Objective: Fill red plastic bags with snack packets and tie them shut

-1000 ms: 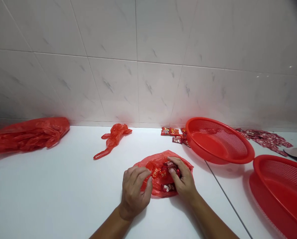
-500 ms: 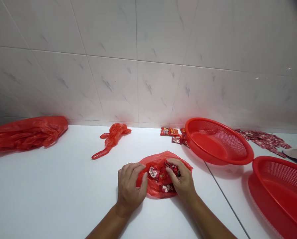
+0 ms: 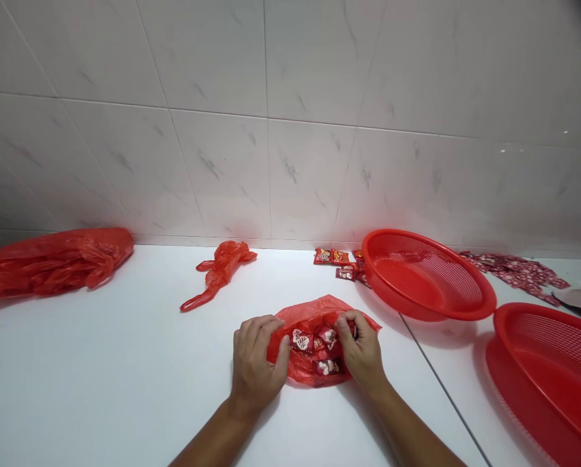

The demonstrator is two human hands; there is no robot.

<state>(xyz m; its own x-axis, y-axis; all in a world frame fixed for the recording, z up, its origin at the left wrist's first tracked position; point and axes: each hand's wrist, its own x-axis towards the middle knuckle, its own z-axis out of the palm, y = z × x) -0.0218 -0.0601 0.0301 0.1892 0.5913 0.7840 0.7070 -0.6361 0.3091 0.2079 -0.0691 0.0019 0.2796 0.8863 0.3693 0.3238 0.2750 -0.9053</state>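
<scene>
A red plastic bag lies spread on the white table with its mouth toward me. Inside it are several small dark red packets with white print. My left hand rests at the bag's left side, fingers curved and thumb apart, touching the edge. Over the bag's right side, my right hand is closed, thumb against curled fingers. A dark bit shows between those fingers, too small to name.
A red colander stands at the back right, a second red colander nearer. Small packets lie by the wall, and a heap of patterned packets farther right. A crumpled red bag and a larger red bag lie leftward.
My left hand has shifted slightly left, and a white-printed packet now shows beside it. My right fingers have curled in and moved a little right, uncovering another packet.
</scene>
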